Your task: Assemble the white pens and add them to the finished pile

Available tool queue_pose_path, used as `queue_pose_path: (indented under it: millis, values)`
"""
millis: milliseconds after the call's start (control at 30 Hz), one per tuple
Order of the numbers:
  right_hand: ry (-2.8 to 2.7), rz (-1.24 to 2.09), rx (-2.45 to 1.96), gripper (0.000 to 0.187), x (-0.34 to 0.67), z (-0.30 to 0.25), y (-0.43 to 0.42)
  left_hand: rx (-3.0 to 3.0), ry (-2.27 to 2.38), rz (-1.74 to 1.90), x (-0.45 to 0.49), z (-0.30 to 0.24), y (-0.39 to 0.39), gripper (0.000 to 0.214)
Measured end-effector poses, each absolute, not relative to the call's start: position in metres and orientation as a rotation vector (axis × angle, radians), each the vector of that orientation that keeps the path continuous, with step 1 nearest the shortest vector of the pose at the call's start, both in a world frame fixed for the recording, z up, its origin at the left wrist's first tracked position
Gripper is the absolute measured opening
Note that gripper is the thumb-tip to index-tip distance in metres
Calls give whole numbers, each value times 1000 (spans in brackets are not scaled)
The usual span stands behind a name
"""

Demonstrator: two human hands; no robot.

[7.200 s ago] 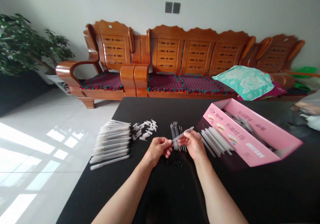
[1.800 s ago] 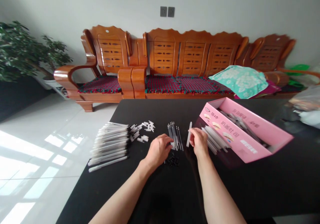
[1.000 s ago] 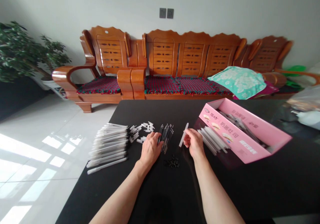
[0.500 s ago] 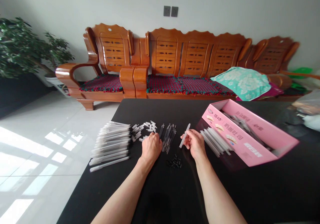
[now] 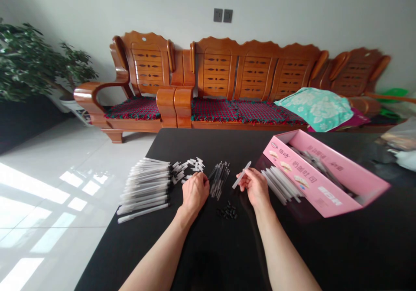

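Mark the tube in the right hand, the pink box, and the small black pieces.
Tube (image 5: pixel 241 178): head view, middle of its length.
Pink box (image 5: pixel 310 180): head view, printed wall facing the person.
Small black pieces (image 5: pixel 230 212): head view, middle of the pile.

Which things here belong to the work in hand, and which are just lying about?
Work in hand:
pen barrel in right hand
pen refills
small black parts
small white parts
loose barrels
row of pens
probably pink box

Lying about:
teal floral cushion
plastic bag
potted plant
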State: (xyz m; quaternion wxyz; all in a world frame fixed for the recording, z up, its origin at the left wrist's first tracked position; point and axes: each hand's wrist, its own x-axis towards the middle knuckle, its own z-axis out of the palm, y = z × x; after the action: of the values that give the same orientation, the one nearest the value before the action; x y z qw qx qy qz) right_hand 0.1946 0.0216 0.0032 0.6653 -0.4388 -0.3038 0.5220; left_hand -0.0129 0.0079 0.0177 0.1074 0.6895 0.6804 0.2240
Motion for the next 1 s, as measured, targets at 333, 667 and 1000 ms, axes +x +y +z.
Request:
queue_pose_path:
  millis: [333,667,1000]
  values:
    - [-522,1050,-870,17,209,1,25,2034,1436,848,-19,26,3,12]
    - [-518,978,-890,18,213,0,26,2114,1377,816,-16,23,2,11]
    - [-638,1048,-921,23,199,5,22,2073,1333,895,-9,26,0,11]
